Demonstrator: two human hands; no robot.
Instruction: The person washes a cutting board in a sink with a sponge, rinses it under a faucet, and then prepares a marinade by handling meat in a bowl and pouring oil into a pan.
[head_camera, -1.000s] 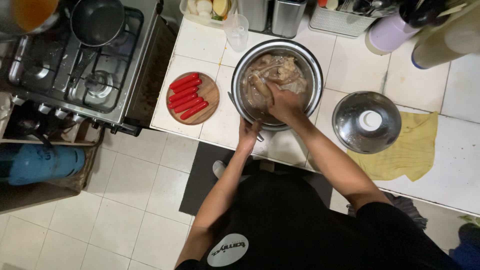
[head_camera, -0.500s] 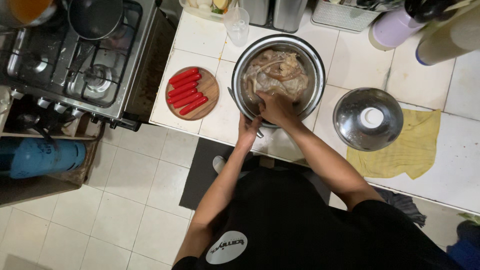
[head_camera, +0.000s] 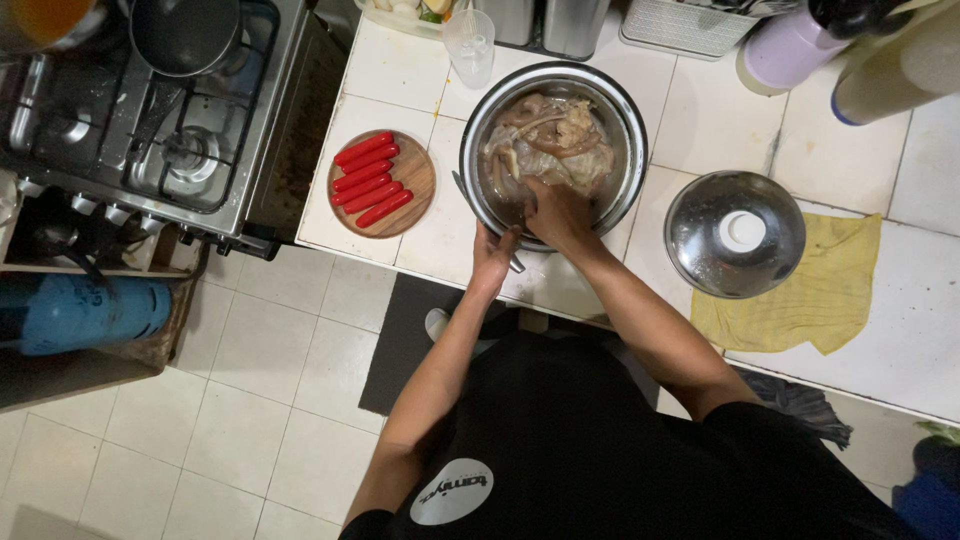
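A large steel bowl (head_camera: 618, 110) stands on the white tiled counter, filled with pale raw meat pieces (head_camera: 550, 145) in liquid. My right hand (head_camera: 556, 212) is inside the bowl at its near side, fingers curled down into the meat. My left hand (head_camera: 493, 255) rests against the bowl's near left rim, gripping it. To the left of the bowl, a round wooden plate (head_camera: 408, 190) carries several red sausages (head_camera: 366, 180).
A steel lid with a white knob (head_camera: 735, 233) lies on a yellow cloth (head_camera: 815, 300) to the right. A gas stove (head_camera: 150, 120) with a dark pan (head_camera: 185, 30) stands left. A plastic cup (head_camera: 470, 45), containers and a lilac jug (head_camera: 785, 50) line the back. A blue gas cylinder (head_camera: 85, 312) lies on the floor.
My right hand has drawn back from the middle of the meat toward the bowl's near edge. My left hand stays on the rim.
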